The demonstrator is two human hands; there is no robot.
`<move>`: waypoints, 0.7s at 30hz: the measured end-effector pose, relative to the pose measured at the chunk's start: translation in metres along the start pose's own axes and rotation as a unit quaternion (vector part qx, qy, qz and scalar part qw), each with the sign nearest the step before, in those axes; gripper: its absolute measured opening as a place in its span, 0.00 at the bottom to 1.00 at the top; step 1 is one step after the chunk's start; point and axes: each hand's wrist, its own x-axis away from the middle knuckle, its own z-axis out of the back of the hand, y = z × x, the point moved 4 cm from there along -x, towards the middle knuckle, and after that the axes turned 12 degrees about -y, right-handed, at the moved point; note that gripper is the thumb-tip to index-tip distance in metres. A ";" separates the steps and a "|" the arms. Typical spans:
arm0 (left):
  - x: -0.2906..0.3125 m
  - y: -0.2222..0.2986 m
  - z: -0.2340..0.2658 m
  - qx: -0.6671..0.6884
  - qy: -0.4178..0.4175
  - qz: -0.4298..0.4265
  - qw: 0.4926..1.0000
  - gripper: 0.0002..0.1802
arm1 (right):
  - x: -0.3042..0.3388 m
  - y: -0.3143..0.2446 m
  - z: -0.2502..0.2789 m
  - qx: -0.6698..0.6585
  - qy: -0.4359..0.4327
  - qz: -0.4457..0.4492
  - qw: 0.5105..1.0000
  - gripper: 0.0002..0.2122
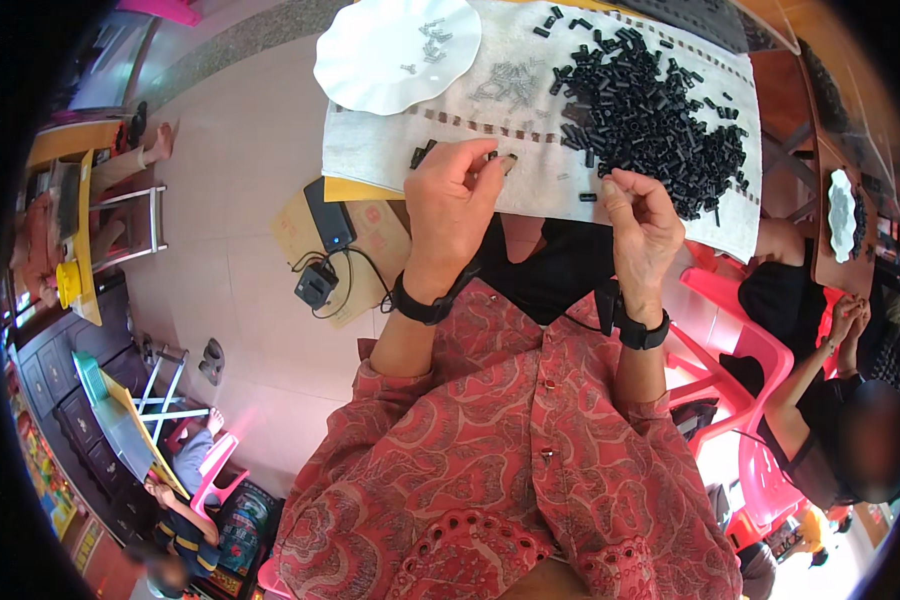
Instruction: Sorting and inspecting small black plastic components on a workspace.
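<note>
My left hand (452,205) is closed in a pinch over the white cloth (370,140), with a small black plastic piece (493,155) at its fingertips. My right hand (645,222) is also pinched, at the near edge of a heap of small black plastic pieces (650,105); what sits between its fingertips is too small to make out. One loose black piece (588,198) lies on the cloth just left of the right hand. A few more black pieces (422,153) lie beside my left hand. Small transparent pieces (510,82) are spread left of the heap.
A white wavy-rimmed plate (360,70) holds several transparent pieces at the far left of the table. On the floor, a black power bank (324,215) and a cabled black box (316,285) rest on cardboard. Pink chairs (770,350) and a seated person are at right; others sit at left.
</note>
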 end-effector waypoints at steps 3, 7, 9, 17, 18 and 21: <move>0.000 0.004 -0.002 -0.128 0.007 -0.045 0.991 0.12 | 0.000 0.002 0.001 0.004 -0.004 -0.007 1.000 0.05; 0.001 0.005 -0.002 -0.222 0.015 -0.057 0.973 0.12 | -0.001 -0.003 -0.003 0.083 -0.014 0.022 0.996 0.04; 0.001 0.005 -0.002 -0.224 0.017 -0.052 0.973 0.12 | -0.003 -0.010 -0.007 0.129 -0.021 0.039 0.991 0.04; 0.001 0.005 -0.003 -0.200 0.022 -0.052 0.978 0.14 | -0.006 -0.020 -0.031 0.319 -0.069 0.102 0.940 0.05; 0.001 0.004 -0.002 -0.182 0.030 -0.043 0.982 0.14 | -0.007 -0.021 -0.033 0.350 -0.076 0.102 0.928 0.05; 0.001 0.009 -0.002 -0.140 0.039 -0.036 0.989 0.14 | -0.009 -0.020 -0.033 0.334 -0.087 0.106 0.933 0.05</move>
